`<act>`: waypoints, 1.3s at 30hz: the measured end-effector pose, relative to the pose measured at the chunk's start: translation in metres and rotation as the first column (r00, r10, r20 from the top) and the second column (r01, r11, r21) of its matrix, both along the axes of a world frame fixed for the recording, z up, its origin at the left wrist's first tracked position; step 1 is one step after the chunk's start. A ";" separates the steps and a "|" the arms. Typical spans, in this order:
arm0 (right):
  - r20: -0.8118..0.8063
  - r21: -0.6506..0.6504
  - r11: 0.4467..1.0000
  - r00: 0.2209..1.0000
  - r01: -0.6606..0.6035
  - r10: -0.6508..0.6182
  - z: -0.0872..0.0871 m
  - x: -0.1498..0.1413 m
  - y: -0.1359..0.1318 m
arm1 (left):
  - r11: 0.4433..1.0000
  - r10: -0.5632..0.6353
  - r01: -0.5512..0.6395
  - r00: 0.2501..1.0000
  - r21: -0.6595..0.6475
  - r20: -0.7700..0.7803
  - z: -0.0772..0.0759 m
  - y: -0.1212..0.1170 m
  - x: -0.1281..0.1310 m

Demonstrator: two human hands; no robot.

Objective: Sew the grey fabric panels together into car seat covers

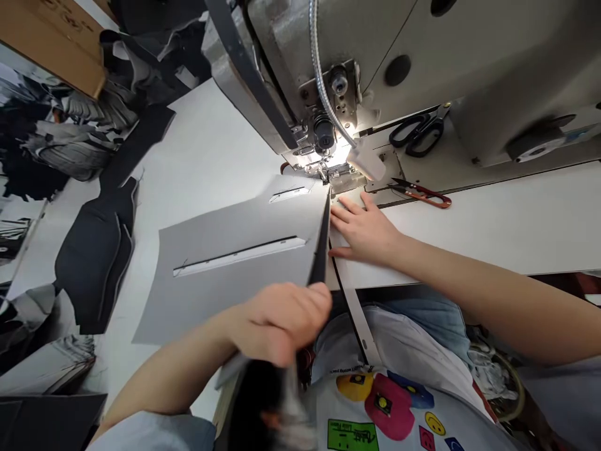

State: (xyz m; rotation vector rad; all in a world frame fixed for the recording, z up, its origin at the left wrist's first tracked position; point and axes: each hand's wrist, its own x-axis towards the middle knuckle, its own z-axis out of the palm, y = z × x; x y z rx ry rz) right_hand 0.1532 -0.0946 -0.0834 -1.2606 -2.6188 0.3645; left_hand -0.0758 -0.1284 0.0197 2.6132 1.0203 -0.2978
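Observation:
A grey fabric panel (235,263) with two slit openings lies on the white table, its far corner under the presser foot (323,168) of an industrial sewing machine (375,56). My left hand (277,319) is closed, pinching the panel's near right edge together with a dark layer. My right hand (364,228) lies flat with fingers spread on the table beside the seam edge, touching a white strip (354,307) that runs down toward my lap.
Black scissors (417,133) and red-handled thread snips (422,194) lie on the machine bed at the right. Dark cut fabric pieces (96,250) sit at the left, with more piled at the back left under a cardboard box (56,37).

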 end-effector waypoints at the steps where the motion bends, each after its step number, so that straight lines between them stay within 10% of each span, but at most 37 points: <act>1: 0.006 0.004 1.000 1.000 0.007 -0.007 0.001 -0.003 -0.001 | 0.999 0.028 -0.028 0.999 0.017 -0.032 -0.003 0.008 0.009; 13: -0.059 0.055 0.995 0.995 0.088 -0.084 -0.008 -0.013 -0.012 | 0.922 0.364 -0.382 0.797 0.064 -0.481 -0.033 0.071 0.083; 17: -0.076 0.058 0.996 0.995 0.070 -0.066 -0.009 -0.011 -0.012 | 0.908 0.399 -0.413 0.810 0.066 -0.430 -0.038 0.077 0.081; 23: -0.081 0.051 0.994 0.993 0.093 -0.088 -0.008 -0.013 -0.013 | 0.900 0.308 -0.313 0.949 -0.303 -0.065 -0.038 0.106 0.051; 39: -0.102 0.046 0.993 0.989 0.110 -0.105 -0.009 -0.017 -0.014 | 0.877 0.391 -0.390 0.919 -0.281 -0.058 -0.045 0.098 0.049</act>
